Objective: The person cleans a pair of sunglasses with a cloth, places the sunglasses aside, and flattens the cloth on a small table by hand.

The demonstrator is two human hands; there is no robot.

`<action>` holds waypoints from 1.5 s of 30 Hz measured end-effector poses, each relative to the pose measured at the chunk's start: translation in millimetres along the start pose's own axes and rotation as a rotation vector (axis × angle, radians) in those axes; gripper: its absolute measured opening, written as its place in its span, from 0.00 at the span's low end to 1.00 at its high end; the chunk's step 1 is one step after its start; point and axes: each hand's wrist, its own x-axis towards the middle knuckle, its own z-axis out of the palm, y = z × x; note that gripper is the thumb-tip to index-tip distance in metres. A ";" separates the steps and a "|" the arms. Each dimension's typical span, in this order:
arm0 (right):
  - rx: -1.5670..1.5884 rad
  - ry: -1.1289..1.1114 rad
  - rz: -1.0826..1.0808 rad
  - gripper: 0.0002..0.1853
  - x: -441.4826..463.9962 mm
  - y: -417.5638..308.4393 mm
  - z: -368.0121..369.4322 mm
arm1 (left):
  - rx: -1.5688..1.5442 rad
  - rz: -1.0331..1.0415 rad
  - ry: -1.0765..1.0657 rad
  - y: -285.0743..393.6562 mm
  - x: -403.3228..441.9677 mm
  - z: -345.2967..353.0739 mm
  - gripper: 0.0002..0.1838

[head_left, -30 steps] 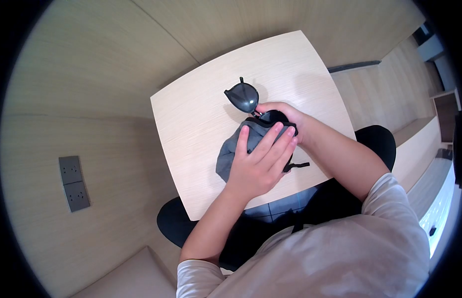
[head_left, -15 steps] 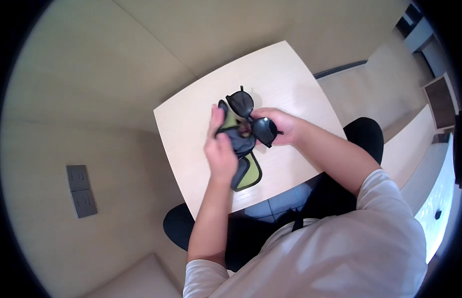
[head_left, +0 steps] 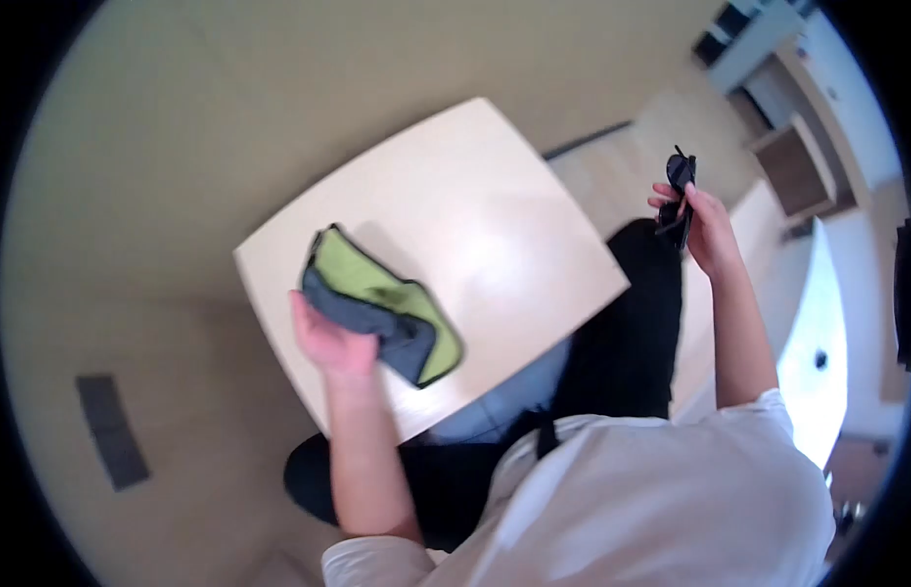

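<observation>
A two-sided cloth [head_left: 377, 284], green on one face and grey on the other with a dark border, is spread crookedly over the left part of the table. My left hand [head_left: 330, 338] is at its grey near-left edge and grips it; some fingers are hidden by the cloth, and the hand is slightly blurred. Out to the right, past the table's edge, my right hand [head_left: 708, 220] holds a pair of black sunglasses [head_left: 681, 174]. The sunglasses are in the air above the bench side, turned nearly edge-on, between thumb and fingers.
The pale square table [head_left: 455, 176] stands against a beige wall [head_left: 279, 98]. My dark-trousered leg [head_left: 617, 342] is beside its right corner. A grey socket panel [head_left: 113, 432] is on the wall at left. Shelving [head_left: 793, 166] stands at the far right.
My right hand has carried the sunglasses from over the table far to the right, away from the cloth. The cloth is now more spread out, with my left hand at its edge. The view has shifted.
</observation>
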 end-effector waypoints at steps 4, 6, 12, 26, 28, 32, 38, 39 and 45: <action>-0.210 0.208 0.050 0.22 -9.1 25.8 -106.3 | 0.024 -0.083 -0.109 13.9 8.3 -23.8 0.29; -0.299 0.327 0.213 0.21 -34.3 61.2 -172.6 | 0.062 -0.088 -0.129 4.8 6.7 -18.4 0.28; -1.714 0.385 0.608 0.20 -134.2 227.5 -276.3 | 0.063 -0.062 -0.021 6.8 3.0 -11.3 0.27; -1.843 0.407 0.811 0.19 -117.6 288.0 -171.1 | 0.074 -0.020 -0.138 -5.8 6.4 -12.9 0.28; -1.882 0.506 0.731 0.22 -90.4 347.1 -224.2 | 0.069 -0.021 -0.145 -8.0 5.8 -8.2 0.27; -1.409 0.539 0.563 0.21 -34.1 174.2 -119.2 | 0.082 0.009 -0.147 -12.0 7.0 -6.5 0.26; -1.186 0.461 -0.627 0.14 -21.5 -11.2 14.5 | 0.318 0.052 0.012 -16.6 5.5 -1.5 0.13; -1.143 0.308 -0.749 0.11 -47.7 -48.8 67.4 | 0.322 0.043 -0.015 -15.8 6.6 -4.7 0.13; -0.726 -0.625 -1.192 0.05 -165.0 -120.9 232.6 | 0.287 0.033 -0.024 -14.3 7.9 -8.3 0.13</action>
